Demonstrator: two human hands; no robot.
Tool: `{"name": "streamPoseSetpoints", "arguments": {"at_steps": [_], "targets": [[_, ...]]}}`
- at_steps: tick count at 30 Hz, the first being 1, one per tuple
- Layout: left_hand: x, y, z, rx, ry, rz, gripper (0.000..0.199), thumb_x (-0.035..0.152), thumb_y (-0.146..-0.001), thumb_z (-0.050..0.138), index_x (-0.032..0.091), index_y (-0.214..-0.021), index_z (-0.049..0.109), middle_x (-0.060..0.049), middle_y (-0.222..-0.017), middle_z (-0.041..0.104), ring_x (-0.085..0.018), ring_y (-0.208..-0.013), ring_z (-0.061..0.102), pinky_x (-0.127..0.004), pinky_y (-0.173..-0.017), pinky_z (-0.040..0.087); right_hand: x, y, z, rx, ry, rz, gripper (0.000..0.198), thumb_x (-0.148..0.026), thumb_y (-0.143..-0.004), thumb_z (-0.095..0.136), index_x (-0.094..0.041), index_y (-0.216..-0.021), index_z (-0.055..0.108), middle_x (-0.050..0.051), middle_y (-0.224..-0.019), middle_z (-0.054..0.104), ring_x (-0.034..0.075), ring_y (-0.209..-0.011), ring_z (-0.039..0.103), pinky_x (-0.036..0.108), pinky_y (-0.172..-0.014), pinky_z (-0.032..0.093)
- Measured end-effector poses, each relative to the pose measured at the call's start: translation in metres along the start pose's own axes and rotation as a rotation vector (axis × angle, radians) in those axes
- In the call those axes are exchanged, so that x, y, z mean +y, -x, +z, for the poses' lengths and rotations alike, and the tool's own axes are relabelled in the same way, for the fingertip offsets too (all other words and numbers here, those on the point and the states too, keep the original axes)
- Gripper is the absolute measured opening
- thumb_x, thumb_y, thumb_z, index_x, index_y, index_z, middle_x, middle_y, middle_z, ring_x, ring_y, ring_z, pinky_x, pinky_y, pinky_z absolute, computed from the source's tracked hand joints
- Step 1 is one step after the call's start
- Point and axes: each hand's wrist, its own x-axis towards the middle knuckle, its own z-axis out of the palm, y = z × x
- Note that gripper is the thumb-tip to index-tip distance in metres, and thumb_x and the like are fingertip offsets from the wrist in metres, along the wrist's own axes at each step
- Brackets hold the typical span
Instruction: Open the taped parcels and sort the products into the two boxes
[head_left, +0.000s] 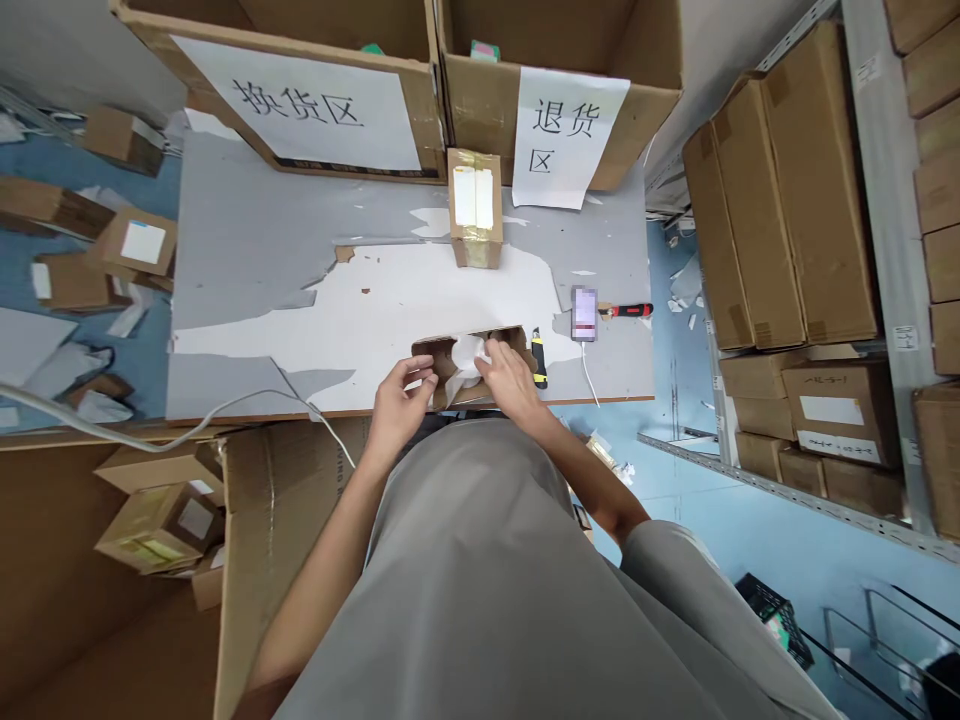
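A small open cardboard box (pixel 517 338) sits at the near edge of the table. Inside it shows a crumpled white wrapping (pixel 466 356), perhaps paper or thin foam; what it covers, if anything, is hidden. My right hand (pixel 511 382) reaches in from the right, its fingers pinched on the wrapping's right side. At the box's left end is my left hand (pixel 403 400), fingers curled and thumb close to them at the box wall. A yellow and black box cutter (pixel 538 360) lies just right of the box.
A taped carton (pixel 476 215) stands mid-table before two large labelled boxes (pixel 442 120). To the right lie a phone (pixel 584 314) with a cable and a red-black handled tool (pixel 630 311). Shelves of cartons (pixel 832 400) rise at right; a large box (pixel 285 540) stands lower left.
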Motion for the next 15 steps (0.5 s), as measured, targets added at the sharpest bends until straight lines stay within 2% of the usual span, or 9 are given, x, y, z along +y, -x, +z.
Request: {"name": "streamPoseSetpoints", "arguments": {"at_steps": [3,5,6,7,9,12,13,15], "targets": [[-0.002,0.0,-0.008,0.053,-0.055,0.005,0.042,0.05,-0.096,0.076,0.022,-0.127,0.078,-0.015,-0.135,0.083,-0.032,-0.121,0.081,-0.043,-0.099,0.07,-0.005,-0.027,0.013,-0.097,-0.033,0.164,0.042,-0.006,-0.113,0.057,-0.015,-0.147,0.08,0.026,-0.151,0.071,0.04,-0.136,0.071,0.051,-0.115,0.064],[-0.005,0.0,-0.013,0.103,-0.069,0.039,0.042,0.05,-0.097,0.075,0.022,-0.128,0.078,-0.015,-0.139,0.082,-0.032,-0.122,0.082,-0.042,-0.098,0.07,-0.002,-0.03,0.017,-0.148,-0.172,0.192,0.051,-0.013,-0.11,0.07,-0.013,-0.16,0.072,0.028,-0.16,0.068,0.043,-0.138,0.072,0.054,-0.115,0.065],[-0.008,-0.001,-0.016,0.137,-0.071,0.059,0.042,0.05,-0.098,0.074,0.022,-0.129,0.077,-0.016,-0.143,0.081,-0.031,-0.124,0.082,-0.043,-0.1,0.07,0.003,-0.026,0.018,-0.126,-0.262,0.178,0.054,-0.018,-0.11,0.073,-0.014,-0.164,0.07,0.026,-0.163,0.068,0.044,-0.14,0.072,0.055,-0.119,0.063],[-0.013,-0.003,-0.019,0.175,-0.07,0.071,0.042,0.05,-0.098,0.074,0.022,-0.13,0.077,-0.016,-0.146,0.08,-0.031,-0.126,0.081,-0.043,-0.103,0.069,0.011,-0.019,0.017,-0.061,-0.355,0.165,0.052,-0.024,-0.112,0.072,-0.016,-0.164,0.07,0.024,-0.164,0.069,0.043,-0.143,0.072,0.055,-0.124,0.061],[-0.028,-0.009,-0.025,0.245,-0.061,0.057,0.042,0.049,-0.098,0.074,0.023,-0.132,0.075,-0.016,-0.15,0.078,-0.031,-0.129,0.08,-0.046,-0.111,0.068,0.036,0.001,0.015,0.164,-0.516,0.207,0.044,-0.036,-0.119,0.061,-0.021,-0.157,0.075,0.019,-0.16,0.073,0.04,-0.147,0.071,0.054,-0.133,0.054],[-0.06,-0.025,-0.026,0.273,-0.008,-0.07,0.039,0.045,-0.097,0.07,0.022,-0.129,0.07,-0.018,-0.151,0.077,-0.031,-0.13,0.078,-0.051,-0.116,0.067,0.084,0.028,0.018,0.46,-0.719,0.426,0.052,-0.054,-0.119,0.051,-0.022,-0.151,0.078,0.019,-0.153,0.078,0.037,-0.142,0.073,0.053,-0.133,0.056],[-0.071,-0.032,-0.024,0.25,0.007,-0.125,0.038,0.044,-0.097,0.067,0.021,-0.127,0.069,-0.019,-0.15,0.076,-0.031,-0.131,0.077,-0.052,-0.116,0.067,0.099,0.031,0.021,0.489,-0.794,0.499,0.055,-0.055,-0.118,0.05,-0.02,-0.152,0.076,0.019,-0.151,0.079,0.036,-0.138,0.075,0.053,-0.13,0.058],[-0.09,-0.047,-0.013,0.157,-0.021,-0.219,0.036,0.044,-0.095,0.063,0.019,-0.121,0.066,-0.023,-0.148,0.076,-0.034,-0.131,0.076,-0.056,-0.116,0.066,0.119,0.028,0.033,0.419,-0.96,0.607,0.061,-0.055,-0.113,0.053,-0.017,-0.157,0.072,0.018,-0.141,0.084,0.032,-0.132,0.078,0.051,-0.127,0.061]]}}
